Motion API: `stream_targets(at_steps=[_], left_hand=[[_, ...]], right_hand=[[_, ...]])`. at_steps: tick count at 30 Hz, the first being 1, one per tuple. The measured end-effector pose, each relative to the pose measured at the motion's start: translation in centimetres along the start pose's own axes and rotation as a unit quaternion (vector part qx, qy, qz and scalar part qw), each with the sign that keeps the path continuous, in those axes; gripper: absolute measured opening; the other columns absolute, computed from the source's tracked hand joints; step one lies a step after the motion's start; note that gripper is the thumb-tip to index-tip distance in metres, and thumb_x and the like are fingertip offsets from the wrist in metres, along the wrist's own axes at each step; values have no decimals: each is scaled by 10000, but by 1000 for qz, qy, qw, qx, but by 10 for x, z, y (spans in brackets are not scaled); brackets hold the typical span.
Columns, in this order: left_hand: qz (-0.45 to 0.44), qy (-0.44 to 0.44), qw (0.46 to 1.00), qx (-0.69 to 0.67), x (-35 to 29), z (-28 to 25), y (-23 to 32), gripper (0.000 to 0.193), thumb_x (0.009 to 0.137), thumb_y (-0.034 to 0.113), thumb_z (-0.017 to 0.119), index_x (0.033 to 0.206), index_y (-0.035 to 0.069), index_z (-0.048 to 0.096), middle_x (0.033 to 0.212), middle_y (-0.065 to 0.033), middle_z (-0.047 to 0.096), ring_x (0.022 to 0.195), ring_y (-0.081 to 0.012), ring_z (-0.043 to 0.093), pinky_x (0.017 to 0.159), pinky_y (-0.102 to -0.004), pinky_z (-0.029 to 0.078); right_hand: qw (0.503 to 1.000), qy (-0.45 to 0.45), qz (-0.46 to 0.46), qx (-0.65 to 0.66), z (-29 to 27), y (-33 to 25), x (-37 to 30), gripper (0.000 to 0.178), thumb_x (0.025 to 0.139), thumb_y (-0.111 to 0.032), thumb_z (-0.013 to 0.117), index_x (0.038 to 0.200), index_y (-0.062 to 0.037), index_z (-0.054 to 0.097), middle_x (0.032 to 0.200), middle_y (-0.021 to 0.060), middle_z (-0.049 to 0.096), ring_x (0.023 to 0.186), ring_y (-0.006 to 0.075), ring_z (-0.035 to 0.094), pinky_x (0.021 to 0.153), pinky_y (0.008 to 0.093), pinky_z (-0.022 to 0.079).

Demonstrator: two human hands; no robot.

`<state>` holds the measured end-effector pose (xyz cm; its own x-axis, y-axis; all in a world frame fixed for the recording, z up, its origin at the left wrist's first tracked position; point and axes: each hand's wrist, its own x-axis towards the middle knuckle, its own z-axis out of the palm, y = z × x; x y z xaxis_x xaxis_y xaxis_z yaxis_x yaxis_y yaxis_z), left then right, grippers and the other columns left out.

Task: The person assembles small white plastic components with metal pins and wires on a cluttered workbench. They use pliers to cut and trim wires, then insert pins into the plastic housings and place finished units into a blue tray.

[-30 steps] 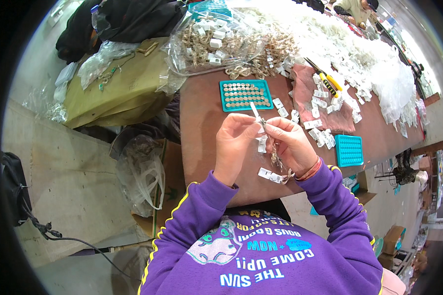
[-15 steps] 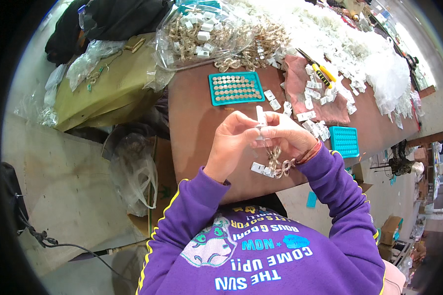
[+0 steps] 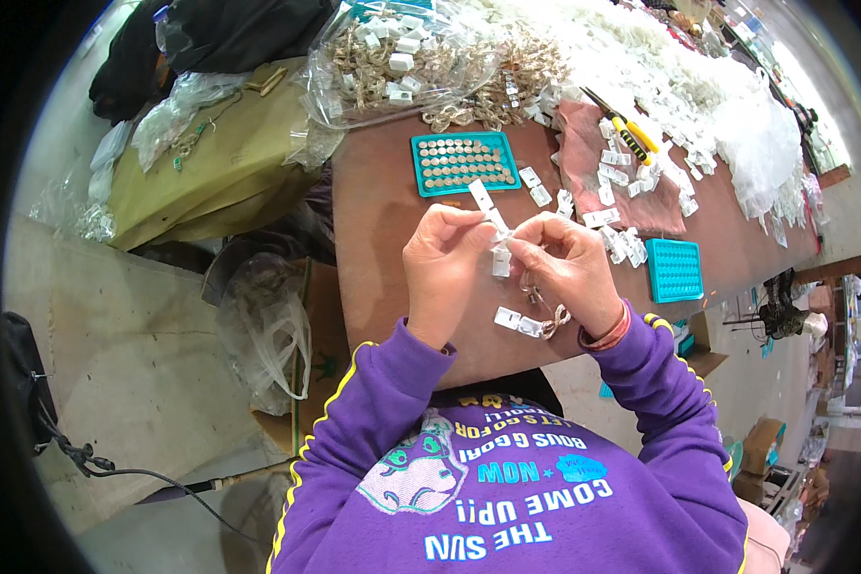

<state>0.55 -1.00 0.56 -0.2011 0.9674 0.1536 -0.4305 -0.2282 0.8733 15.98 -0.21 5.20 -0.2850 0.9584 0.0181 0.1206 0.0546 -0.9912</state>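
Observation:
My left hand (image 3: 447, 268) pinches a small white plastic case (image 3: 482, 195) that sticks up past its fingertips. Thumb and finger of my right hand (image 3: 576, 273) close on the same piece from the other side. A further white part (image 3: 500, 263) of it shows just below the fingertips. Beige cord (image 3: 552, 323) hangs under my right hand, with another opened white case (image 3: 518, 320) at its end over the table's near edge. Beyond my hands lies a teal tray (image 3: 415, 165) with rows of round silvery discs.
A second teal tray (image 3: 674, 271) lies at the right edge of the brown table (image 3: 378, 225). Yellow-and-black pliers (image 3: 633, 141) rest on a pink cloth (image 3: 584, 143) among loose white cases. Behind are a clear bag (image 3: 354, 57) of corded cases and a big white heap (image 3: 641, 67).
The white case has tilted to the left and shows more above my fingers. My right hand has moved slightly right, and the hanging case and cord have shifted lower.

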Motion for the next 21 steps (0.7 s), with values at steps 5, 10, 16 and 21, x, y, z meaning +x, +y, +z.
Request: stream_targets(at_steps=[5, 10, 16, 21], left_hand=[[0, -12, 999, -42, -1, -1, -5, 114, 891, -9, 662, 978, 15, 592, 942, -46, 666, 866, -91, 628, 767, -227, 508], [-117, 3, 983, -142, -1, -3, -8, 97, 968, 114, 599, 1020, 36, 574, 988, -112, 683, 905, -160, 659, 839, -295, 529], [-122, 16, 966, -227, 5, -5, -7, 161, 993, 184, 561, 1087, 58, 530, 1036, -125, 660, 986, -200, 650, 894, -342, 524], [-167, 53, 939, -296, 11, -8, -16, 138, 1007, 170, 533, 1075, 55, 496, 980, -96, 627, 758, -135, 600, 702, -264, 531]], right_hand=[[997, -26, 57, 40, 0, 3, 2, 62, 902, -63, 665, 911, -2, 668, 717, -4, 643, 591, 33, 569, 510, 191, 447], [977, -33, 84, 195, 17, 11, 1, 71, 902, -63, 659, 931, 1, 668, 804, -11, 643, 730, 23, 562, 630, 195, 461], [992, -68, 43, 97, -6, 3, 20, 194, 912, -102, 655, 1046, 37, 671, 979, 69, 693, 864, 106, 630, 783, 259, 508], [877, 69, -181, -439, -44, 19, 74, 127, 843, -145, 681, 957, -99, 714, 903, 77, 680, 796, 253, 657, 705, 337, 518]])
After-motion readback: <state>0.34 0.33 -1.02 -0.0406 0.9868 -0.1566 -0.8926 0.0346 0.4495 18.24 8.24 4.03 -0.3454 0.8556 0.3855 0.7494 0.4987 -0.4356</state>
